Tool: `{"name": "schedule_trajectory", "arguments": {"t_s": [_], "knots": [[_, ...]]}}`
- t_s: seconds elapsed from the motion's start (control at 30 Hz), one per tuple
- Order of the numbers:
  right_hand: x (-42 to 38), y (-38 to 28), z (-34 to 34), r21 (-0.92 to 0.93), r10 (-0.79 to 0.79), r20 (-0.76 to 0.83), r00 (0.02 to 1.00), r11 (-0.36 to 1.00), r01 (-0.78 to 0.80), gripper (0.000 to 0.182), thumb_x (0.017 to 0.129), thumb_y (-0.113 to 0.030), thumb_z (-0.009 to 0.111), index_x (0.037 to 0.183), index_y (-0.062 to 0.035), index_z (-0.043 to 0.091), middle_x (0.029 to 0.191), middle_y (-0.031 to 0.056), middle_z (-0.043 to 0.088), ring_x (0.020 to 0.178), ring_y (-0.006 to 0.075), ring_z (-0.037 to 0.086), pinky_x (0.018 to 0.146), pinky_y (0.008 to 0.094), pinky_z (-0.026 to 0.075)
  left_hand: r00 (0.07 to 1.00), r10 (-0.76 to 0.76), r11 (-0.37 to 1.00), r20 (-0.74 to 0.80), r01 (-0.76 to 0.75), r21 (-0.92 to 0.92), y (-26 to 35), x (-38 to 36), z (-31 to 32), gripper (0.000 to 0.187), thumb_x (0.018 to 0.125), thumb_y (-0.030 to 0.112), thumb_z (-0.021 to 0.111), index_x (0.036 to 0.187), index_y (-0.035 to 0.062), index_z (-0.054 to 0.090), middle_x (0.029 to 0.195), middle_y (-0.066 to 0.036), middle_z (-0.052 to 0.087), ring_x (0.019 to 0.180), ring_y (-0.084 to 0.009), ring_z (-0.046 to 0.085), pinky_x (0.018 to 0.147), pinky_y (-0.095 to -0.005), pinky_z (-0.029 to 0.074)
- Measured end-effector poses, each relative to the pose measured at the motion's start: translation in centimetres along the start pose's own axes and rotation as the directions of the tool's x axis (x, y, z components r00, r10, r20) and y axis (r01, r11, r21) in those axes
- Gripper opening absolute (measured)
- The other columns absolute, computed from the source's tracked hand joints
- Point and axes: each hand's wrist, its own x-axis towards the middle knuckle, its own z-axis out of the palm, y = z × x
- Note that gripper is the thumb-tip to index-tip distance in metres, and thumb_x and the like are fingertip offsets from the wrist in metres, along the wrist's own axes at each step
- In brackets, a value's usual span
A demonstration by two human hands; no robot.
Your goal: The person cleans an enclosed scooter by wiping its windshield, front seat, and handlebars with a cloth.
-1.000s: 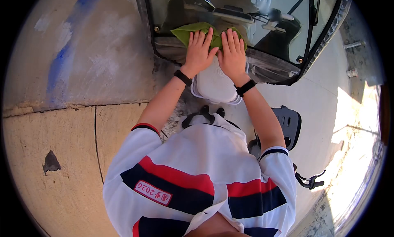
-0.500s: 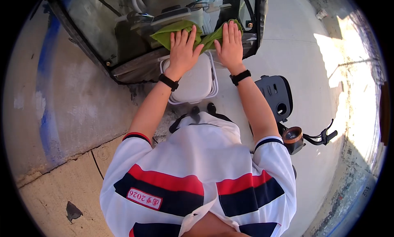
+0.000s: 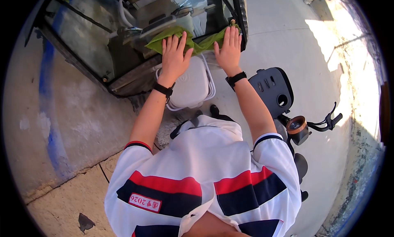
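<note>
A green cloth (image 3: 199,46) lies against the lower part of a glass windshield (image 3: 152,17) in a dark frame. My left hand (image 3: 175,56) presses flat on the cloth's left part, fingers stretched and thumb out to the side. Flat on the right end of the cloth is my right hand (image 3: 229,50), its fingers straight and close together, near a bolt (image 3: 233,22) at the glass's lower right corner. Neither hand is curled around the cloth. Between the hands the cloth runs in a creased strip along the lower edge. Both wrists carry black bands.
Below the windshield, between my arms, stands a white lidded basket (image 3: 189,83). To my right are a dark grey scooter front panel (image 3: 271,89), a round lamp with a copper rim (image 3: 296,125) and a handlebar grip (image 3: 336,119). Concrete floor (image 3: 78,114) surrounds me.
My right hand and the cloth's right end have moved rightward along the glass to the corner bolt. My left hand stays flat on the cloth. The whole view has shifted slightly.
</note>
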Motion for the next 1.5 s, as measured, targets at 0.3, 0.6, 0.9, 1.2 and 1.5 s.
{"name": "schedule_trajectory", "arguments": {"t_s": [0.3, 0.6, 0.9, 1.2, 1.5], "knots": [[1.6, -4.0, 1.6, 0.237, -0.037, -0.066, 0.997, 0.970, 0.051, 0.070, 0.082, -0.004, 0.052, 0.147, 0.0100, 0.031, 0.152, 0.0307, 0.031, 0.143, 0.0469, 0.028, 0.117, 0.0577, 0.022, 1.000, -0.028, 0.997, -0.014, 0.029, 0.066, -0.2, 0.1, -1.0, 0.062, 0.095, 0.031, 0.060, 0.150, 0.0095, 0.041, 0.146, -0.024, 0.041, 0.139, -0.0438, 0.033, 0.116, -0.0554, 0.023], [7.0, -10.4, 1.3, 0.335, -0.335, -0.037, 0.942, 0.883, 0.327, 0.063, 0.086, -0.012, 0.056, 0.146, -0.0048, 0.043, 0.154, 0.0139, 0.039, 0.141, 0.0355, 0.036, 0.115, 0.0527, 0.029, 0.920, -0.299, 0.923, -0.255, 0.347, 0.170, -7.6, -2.3, -5.6, 0.065, 0.103, 0.035, 0.050, 0.157, 0.0097, 0.025, 0.155, -0.030, 0.026, 0.143, -0.0496, 0.022, 0.116, -0.0551, 0.021], [9.8, -9.2, 2.3, 0.253, -0.207, -0.138, 0.969, 0.938, 0.237, 0.059, 0.093, -0.026, 0.059, 0.148, -0.0110, 0.043, 0.154, 0.0121, 0.041, 0.141, 0.0323, 0.037, 0.115, 0.0508, 0.028, 0.870, -0.340, 0.864, -0.358, 0.439, 0.247, -9.1, -3.3, -7.2, 0.065, 0.099, 0.033, 0.054, 0.156, 0.0134, 0.029, 0.148, -0.030, 0.031, 0.135, -0.0479, 0.029, 0.110, -0.0564, 0.026], [9.0, -4.4, 1.6, 0.226, 0.024, -0.124, 0.992, 0.974, 0.005, 0.066, 0.096, -0.029, 0.055, 0.152, -0.0026, 0.032, 0.157, 0.0200, 0.032, 0.145, 0.0385, 0.029, 0.117, 0.0535, 0.022, 0.912, -0.244, 0.915, -0.329, 0.329, 0.233, -5.5, 1.0, -5.4, 0.065, 0.094, 0.028, 0.065, 0.152, 0.0157, 0.038, 0.141, -0.028, 0.031, 0.130, -0.0459, 0.030, 0.110, -0.0560, 0.025], [8.4, -5.9, 2.6, 0.247, 0.096, -0.159, 0.983, 0.968, -0.055, 0.072, 0.095, -0.029, 0.058, 0.151, 0.0054, 0.029, 0.157, 0.0273, 0.026, 0.146, 0.0459, 0.022, 0.118, 0.0586, 0.015, 0.932, -0.247, 0.942, -0.265, 0.295, 0.160, -6.6, 2.3, -4.9, 0.083, 0.095, 0.044, 0.063, 0.157, 0.0101, 0.020, 0.153, -0.034, 0.023, 0.144, -0.0545, 0.015, 0.117, -0.0609, 0.013]]}}
